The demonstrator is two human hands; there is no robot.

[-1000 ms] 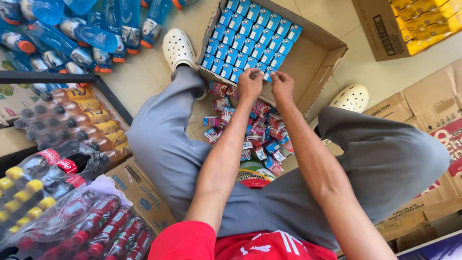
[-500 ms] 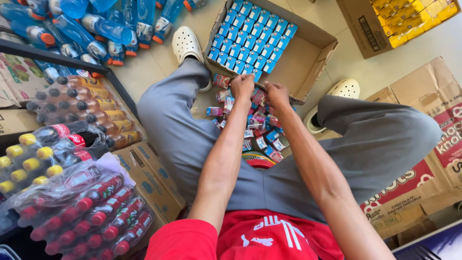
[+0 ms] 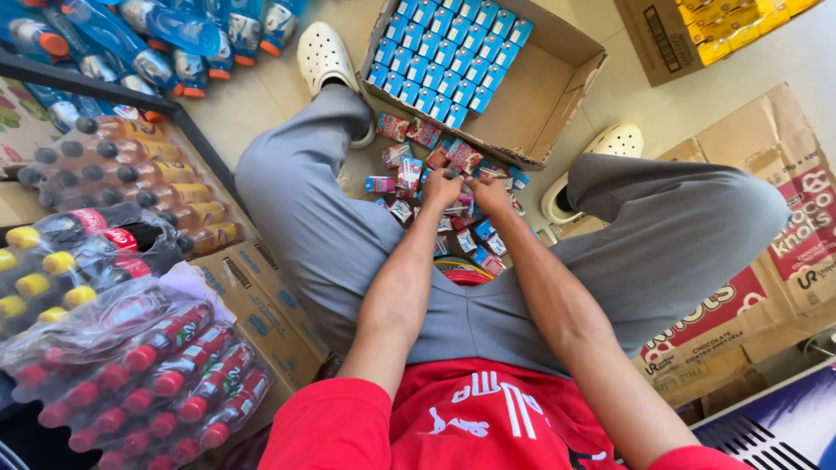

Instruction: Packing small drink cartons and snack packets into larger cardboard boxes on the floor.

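You sat low with your knees spread wide, and both hands were down on the floor between your feet. Your left hand and right hand lay close together in the heap of small cartons, a loose scatter of red, pink and blue packs on the floor just in front of you. Each grip was curled down into the pile, fingers bent onto the packs; whether either one had actually pinched a pack, I cannot tell, since the fingertips were buried among them.

Just beyond the heap stood the open cardboard box, its left part filled with neat rows of blue cartons and its right part bare. Your white clogs sat to either side of that box.

To your left, shrink-wrapped packs of red-capped bottles and amber bottles were stacked beside a flat printed carton. Blue bottles lay at the far left. To your right were brown printed boxes, and a box of yellow packs stood farther off.
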